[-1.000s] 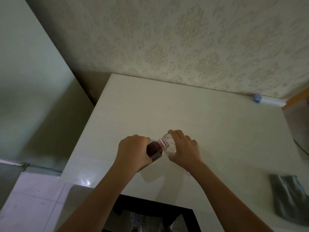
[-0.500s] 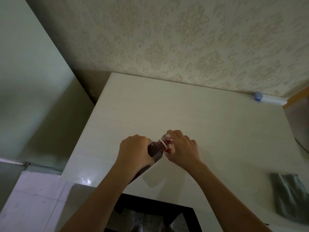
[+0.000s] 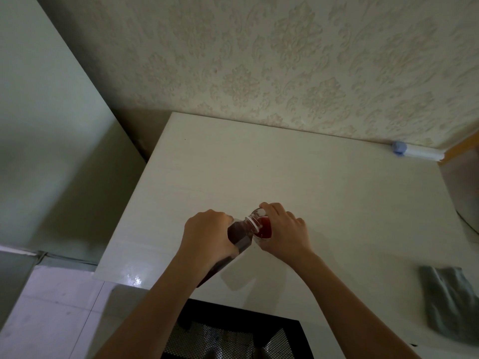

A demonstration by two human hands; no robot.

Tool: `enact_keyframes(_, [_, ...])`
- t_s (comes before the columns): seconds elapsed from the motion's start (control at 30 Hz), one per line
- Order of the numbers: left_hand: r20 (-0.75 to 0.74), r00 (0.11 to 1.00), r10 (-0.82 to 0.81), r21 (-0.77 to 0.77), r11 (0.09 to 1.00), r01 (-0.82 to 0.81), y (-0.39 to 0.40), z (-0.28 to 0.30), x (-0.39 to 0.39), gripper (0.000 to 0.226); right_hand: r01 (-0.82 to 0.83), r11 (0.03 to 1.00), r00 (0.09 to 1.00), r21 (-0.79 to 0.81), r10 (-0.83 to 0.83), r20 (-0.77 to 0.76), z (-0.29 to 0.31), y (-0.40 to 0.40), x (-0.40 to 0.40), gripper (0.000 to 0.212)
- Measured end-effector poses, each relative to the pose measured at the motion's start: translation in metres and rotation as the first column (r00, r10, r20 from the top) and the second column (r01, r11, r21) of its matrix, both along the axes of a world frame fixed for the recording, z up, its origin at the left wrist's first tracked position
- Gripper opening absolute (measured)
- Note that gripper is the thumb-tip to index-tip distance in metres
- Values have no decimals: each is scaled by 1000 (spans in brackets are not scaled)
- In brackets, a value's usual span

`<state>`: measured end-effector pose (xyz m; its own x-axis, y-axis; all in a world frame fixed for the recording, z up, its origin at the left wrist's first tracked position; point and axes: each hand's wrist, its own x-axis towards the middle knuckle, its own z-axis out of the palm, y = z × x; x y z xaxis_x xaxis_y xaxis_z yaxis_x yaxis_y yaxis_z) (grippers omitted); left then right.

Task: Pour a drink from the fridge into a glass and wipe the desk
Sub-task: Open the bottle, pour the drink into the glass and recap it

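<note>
Tilting bottle (image 3: 239, 233), neck pointing up-right into glass (image 3: 264, 230).

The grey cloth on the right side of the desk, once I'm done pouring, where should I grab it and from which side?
Probably the near-left part of the grey cloth, reached with your right hand once it lets go of the glass. The cloth lies crumpled, with raised folds that fingers can pinch from above. Its right side runs out of the picture, so that edge cannot be judged.

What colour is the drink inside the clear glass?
Red, seen in the small clear glass held by the right hand; head view shows it.
</note>
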<state>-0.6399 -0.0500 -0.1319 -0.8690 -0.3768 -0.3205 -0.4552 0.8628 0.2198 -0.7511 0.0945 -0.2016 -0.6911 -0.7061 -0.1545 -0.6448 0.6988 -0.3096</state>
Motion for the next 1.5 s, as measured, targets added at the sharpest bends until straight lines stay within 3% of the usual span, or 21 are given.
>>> enact_keyframes(0.5, [-20, 999, 36, 35, 999, -36, 3, -8, 11, 59, 51, 999, 998, 8, -51, -35, 2, 16, -2, 71])
enact_keyframes(0.67, [-92, 992, 85, 131, 989, -72, 7, -18, 14, 61, 111, 994, 994, -22, -111, -6, 3, 28, -6, 72])
enact_keyframes(0.8, [-164, 970, 179, 234, 962, -138, 12, -36, 17, 65, 207, 975, 978, -78, -202, 57, 2, 35, -7, 70])
enact_keyframes(1.17, [-321, 847, 424, 497, 836, -231, 10, -80, 33, 59, 354, 934, 922, -54, -338, 190, -23, 34, -7, 69])
enact_keyframes(1.37, [-313, 769, 558, 621, 733, -279, 8, -93, 36, 59, 386, 922, 901, -18, -373, 221, -39, 33, -8, 72])
enact_keyframes(1.5, [-304, 757, 578, 641, 712, -287, 6, -99, 35, 59, 409, 912, 887, -7, -396, 238, -45, 36, -10, 72])
